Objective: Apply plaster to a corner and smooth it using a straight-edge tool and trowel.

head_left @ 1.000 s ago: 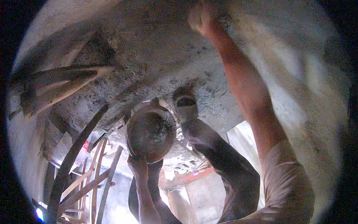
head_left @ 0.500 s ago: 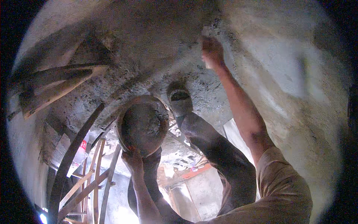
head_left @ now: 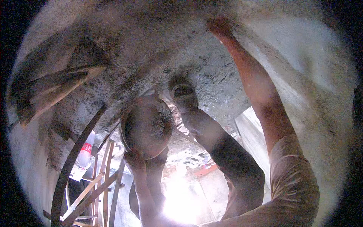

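A round, dark basin (head_left: 145,126) with grey wet-looking material on its inner side hangs tilted in front of my legs. My left hand (head_left: 136,159) is closed on its lower rim. My right arm is stretched far up and ahead. At its end my right hand (head_left: 222,29) is blurred and looks curled, close to the rough grey plastered surface (head_left: 211,56). Whatever it grips is hidden in shadow. Below that surface's dark patches, my right foot in a dark sandal (head_left: 184,92) stands to the right of the basin.
A wooden beam end (head_left: 62,94) juts out at the left. Beneath it stand a curved dark pole (head_left: 77,159), several wooden poles (head_left: 107,178) and a bottle with a red label (head_left: 86,149). Bare plastered wall (head_left: 317,113) rises on the right. Bright light glares below, between my legs.
My right hand has moved farther up and slightly right along the plastered surface, its arm more extended. The basin in my left hand has barely shifted. The light below is brighter.
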Demonstrator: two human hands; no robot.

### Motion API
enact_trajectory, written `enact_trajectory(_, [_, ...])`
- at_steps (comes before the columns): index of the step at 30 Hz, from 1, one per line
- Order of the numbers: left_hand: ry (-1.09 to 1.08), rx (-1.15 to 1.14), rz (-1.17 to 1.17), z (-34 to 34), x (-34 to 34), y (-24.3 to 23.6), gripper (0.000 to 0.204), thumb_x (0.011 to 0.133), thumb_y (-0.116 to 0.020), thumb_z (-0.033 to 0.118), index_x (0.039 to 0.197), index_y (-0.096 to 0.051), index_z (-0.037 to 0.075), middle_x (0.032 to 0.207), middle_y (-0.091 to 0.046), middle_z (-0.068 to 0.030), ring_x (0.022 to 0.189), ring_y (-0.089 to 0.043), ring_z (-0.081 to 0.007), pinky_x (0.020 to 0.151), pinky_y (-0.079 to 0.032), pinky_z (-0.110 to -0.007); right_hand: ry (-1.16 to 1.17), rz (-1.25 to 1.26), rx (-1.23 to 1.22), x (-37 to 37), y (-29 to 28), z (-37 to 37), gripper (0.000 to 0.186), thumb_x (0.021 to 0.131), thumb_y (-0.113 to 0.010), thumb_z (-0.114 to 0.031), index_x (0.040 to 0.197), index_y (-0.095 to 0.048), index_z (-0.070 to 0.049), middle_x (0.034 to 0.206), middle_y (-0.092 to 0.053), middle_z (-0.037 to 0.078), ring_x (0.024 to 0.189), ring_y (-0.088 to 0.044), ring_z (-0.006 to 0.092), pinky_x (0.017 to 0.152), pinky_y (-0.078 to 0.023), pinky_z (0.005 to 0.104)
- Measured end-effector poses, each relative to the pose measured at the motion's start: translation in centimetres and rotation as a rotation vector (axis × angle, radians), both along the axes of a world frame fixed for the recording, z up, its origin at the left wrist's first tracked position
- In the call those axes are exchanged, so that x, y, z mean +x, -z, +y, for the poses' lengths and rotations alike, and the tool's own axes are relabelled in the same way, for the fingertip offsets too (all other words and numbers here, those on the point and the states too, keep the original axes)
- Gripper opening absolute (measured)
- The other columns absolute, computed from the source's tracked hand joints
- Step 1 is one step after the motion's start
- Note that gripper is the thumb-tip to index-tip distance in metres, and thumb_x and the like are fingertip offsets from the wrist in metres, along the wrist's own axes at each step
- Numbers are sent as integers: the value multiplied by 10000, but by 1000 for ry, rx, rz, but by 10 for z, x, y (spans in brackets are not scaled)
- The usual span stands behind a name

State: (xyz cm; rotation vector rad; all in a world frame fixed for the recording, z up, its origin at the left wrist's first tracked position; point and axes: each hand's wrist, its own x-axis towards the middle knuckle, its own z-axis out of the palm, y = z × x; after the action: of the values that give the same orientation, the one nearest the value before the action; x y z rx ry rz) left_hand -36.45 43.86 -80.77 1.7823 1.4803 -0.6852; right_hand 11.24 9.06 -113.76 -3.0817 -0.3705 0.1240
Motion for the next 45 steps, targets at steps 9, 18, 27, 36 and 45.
enact_trajectory(9, [-155,-8,-222,-15,8,-7,331,885,-634,258,982,-599,-57,812,-599,-112,754,-558,-226,647,-460,-378,0,-118,-8,-18,-113,-9,538,917,-496,-481,1295,-567,-105,1152,-646,207,1054,-613,373,907,-478,484])
enact_trajectory(18, [-221,-203,-596,-36,-38,27,378,900,-579,297,1047,-625,-48,772,-572,-6,782,-539,-130,680,-457,-301,-274,224,205,-190,-346,78,278,871,-660,-335,870,-546,-82,748,-596,150,665,-619,329,592,-489,459])
enact_trajectory(27, [-490,-280,-700,-57,71,-31,409,824,-670,239,1120,-564,-23,986,-631,-96,874,-579,-174,733,-493,-343,-357,539,-19,-280,-435,132,462,802,-689,-382,1086,-565,-39,901,-570,182,842,-583,343,686,-473,479])
enact_trajectory(36, [-360,-398,-736,-71,175,111,424,733,-676,161,1082,-592,-66,916,-679,-151,843,-643,-255,714,-519,-393,-58,595,-5,-222,-464,129,373,857,-644,-210,1164,-561,-15,974,-669,231,866,-667,391,758,-526,470])
enact_trajectory(45, [458,-5,-973,-25,128,205,644,779,-773,349,1308,-526,75,1160,-656,-131,980,-641,-287,853,-520,-404,-333,573,-288,-187,-410,205,391,852,-640,-260,1186,-621,-57,1090,-663,195,983,-646,377,853,-512,466])
